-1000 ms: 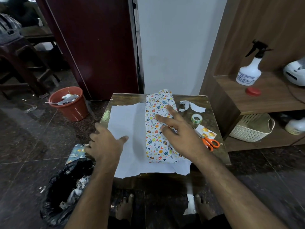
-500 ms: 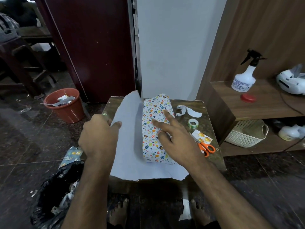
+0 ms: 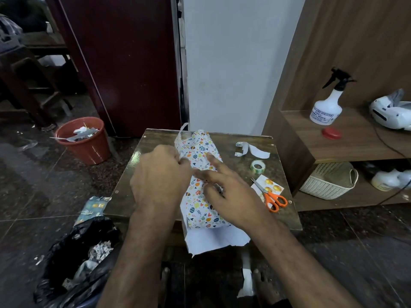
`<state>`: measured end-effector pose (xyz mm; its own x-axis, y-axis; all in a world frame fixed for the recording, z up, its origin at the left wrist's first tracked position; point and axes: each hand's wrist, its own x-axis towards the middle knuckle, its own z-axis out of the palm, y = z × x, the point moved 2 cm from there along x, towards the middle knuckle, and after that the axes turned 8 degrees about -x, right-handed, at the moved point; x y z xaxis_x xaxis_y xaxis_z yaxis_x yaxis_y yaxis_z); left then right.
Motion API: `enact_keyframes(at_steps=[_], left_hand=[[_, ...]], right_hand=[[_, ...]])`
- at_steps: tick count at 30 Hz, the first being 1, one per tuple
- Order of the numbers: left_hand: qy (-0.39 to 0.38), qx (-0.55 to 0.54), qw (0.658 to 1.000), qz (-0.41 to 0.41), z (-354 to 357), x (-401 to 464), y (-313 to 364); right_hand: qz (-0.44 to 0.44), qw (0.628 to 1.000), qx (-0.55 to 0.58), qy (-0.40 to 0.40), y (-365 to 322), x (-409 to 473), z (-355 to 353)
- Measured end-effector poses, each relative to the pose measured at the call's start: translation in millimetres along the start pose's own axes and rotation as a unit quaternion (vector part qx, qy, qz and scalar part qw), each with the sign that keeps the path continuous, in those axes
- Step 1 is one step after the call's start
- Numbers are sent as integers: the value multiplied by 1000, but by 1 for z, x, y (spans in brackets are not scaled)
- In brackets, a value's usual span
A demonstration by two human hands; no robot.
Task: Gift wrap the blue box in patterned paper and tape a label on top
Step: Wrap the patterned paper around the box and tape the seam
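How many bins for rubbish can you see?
2. An orange bucket stands on the floor left of the table, and a black bag sits lower left. Others may be hidden.

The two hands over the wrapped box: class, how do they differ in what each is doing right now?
The left hand is curled, pinching the patterned paper at the box's left side; the right hand has straight fingers pressing down on top. The left hand shows its back to the camera, fingers hidden; the right hand's index finger points away across the top. Both touch the same paper on the table.
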<state>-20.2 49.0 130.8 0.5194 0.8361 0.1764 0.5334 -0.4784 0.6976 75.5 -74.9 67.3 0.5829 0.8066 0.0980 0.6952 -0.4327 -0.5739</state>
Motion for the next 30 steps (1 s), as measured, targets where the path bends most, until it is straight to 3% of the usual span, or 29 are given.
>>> enact_keyframes(at_steps=[6, 11, 15, 20, 24, 27, 30], left_hand=[[-19, -73, 997, -4, 17, -4, 8], [29, -57, 998, -4, 3, 0, -2], [50, -55, 997, 4, -6, -1, -12], [25, -107, 994, -13, -2, 2, -15], [18, -128, 992, -6, -4, 1, -19], [20, -131, 991, -7, -6, 2, -22], [28, -133, 991, -14, -8, 3, -24]], right_hand=[[-10, 1000, -3, -7, 0, 2, 2], [-14, 999, -39, -13, -2, 0, -2], [-24, 992, -123, -21, -9, 3, -8], [-35, 961, -274, 5, -20, 20, -7], [-29, 942, -333, 13, -32, 38, 0], [-32, 949, -313, 31, -29, 37, 7], [-50, 963, -266, -18, -30, 38, 13]])
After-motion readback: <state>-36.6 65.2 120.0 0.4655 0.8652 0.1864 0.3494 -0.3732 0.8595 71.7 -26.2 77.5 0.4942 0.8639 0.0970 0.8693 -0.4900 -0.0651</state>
